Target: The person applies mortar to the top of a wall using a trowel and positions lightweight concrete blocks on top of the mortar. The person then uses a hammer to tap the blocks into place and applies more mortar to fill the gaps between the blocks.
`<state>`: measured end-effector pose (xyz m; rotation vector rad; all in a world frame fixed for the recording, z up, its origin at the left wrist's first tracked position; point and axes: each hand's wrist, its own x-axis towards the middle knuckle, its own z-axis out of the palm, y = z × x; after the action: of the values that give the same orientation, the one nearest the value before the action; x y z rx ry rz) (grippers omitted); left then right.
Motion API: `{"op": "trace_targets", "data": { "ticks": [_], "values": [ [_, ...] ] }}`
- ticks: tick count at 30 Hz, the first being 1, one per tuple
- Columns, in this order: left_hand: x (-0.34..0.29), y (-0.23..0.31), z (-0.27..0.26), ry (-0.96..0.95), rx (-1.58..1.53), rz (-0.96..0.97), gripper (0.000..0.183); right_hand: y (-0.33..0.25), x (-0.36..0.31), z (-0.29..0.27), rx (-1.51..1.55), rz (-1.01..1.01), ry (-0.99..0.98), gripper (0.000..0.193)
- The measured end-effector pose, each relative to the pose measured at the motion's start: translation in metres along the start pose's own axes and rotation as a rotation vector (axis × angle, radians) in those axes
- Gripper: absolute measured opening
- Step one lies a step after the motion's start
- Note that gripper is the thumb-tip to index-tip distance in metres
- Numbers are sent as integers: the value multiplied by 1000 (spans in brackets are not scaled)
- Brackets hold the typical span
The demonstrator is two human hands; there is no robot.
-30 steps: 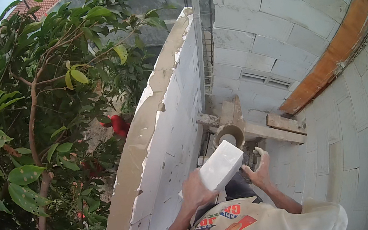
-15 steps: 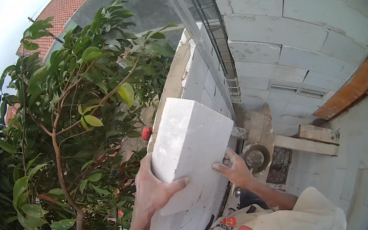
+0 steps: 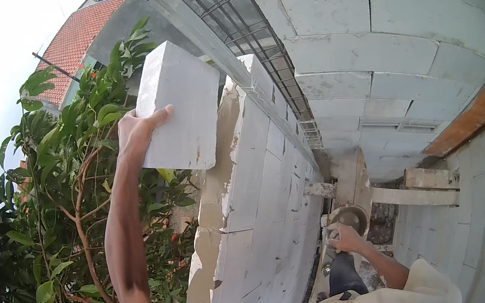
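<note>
My left hand grips a white lightweight concrete block by its left side, thumb over the near face. The arm is stretched far forward. The block is tilted at the top of a low white block wall; whether it rests on the wall there I cannot tell. Grey-brown mortar covers the wall's top edge, rough along its sides. Off the block, at the lower right, my right hand has loosely bent fingers and holds nothing I can see. A round bucket is just beyond it.
Leafy branches crowd the wall's left side. A metal straightedge slants by a steel rebar cage at the wall's far end. A taller block wall rises at the right. Boards lie below it.
The block has moved forward and left along the wall, carried by my left hand. My right hand has let go of it and dropped down right toward the bucket.
</note>
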<state>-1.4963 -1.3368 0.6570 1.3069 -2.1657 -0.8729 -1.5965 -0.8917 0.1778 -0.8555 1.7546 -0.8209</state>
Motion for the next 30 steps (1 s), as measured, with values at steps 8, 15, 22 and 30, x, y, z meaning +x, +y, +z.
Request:
{"op": "trace_targets", "data": {
  "ticks": [8,15,22,30],
  "values": [
    [90,20,53,-66,146,-3,68,179,-76,29,-430,282,-95,75],
    [114,37,85,-101,124,-23,62,237,-127,35,-377,560,-246,77],
    [128,46,100,-134,202,-48,62,252,-155,35,-210,536,-114,69],
    [122,58,72,-394,305,-120,82,271,-145,40,-259,654,-65,57]
  ]
}}
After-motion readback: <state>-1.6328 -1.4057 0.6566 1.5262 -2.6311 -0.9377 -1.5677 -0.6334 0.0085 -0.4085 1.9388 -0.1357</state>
